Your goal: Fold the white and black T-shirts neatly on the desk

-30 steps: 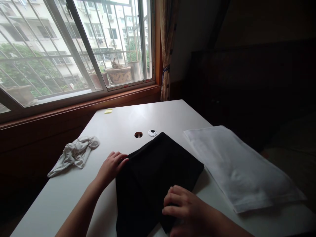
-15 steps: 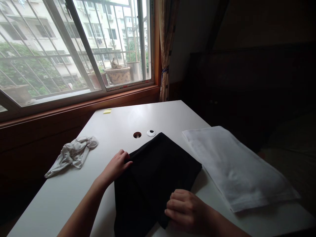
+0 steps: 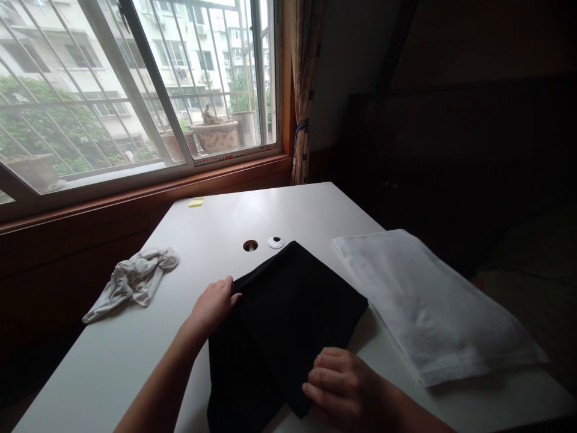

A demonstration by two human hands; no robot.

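A black cloth (image 3: 288, 313) lies partly folded on the white table, one corner pointing toward the window. My left hand (image 3: 217, 304) grips its left edge, with the thumb on top and the other fingers bent over the edge. Near the cloth's lower right side, my right hand (image 3: 334, 382) is closed on the fabric, its fingers curled. Folded white cloth (image 3: 433, 307) rests flat to the right of the black one, apart from both hands.
A crumpled whitish cloth (image 3: 135, 278) is at the table's left edge. Toward the back of the table (image 3: 311, 207) are a yellow note (image 3: 196, 202), a round hole (image 3: 250, 246) and a round cover (image 3: 276, 242). Behind stand a barred window and a tied curtain (image 3: 303, 90).
My left hand has shifted slightly and its fingers have drawn in along the cloth's edge. My right hand has moved very slightly to the right. The black cloth lies almost the same.
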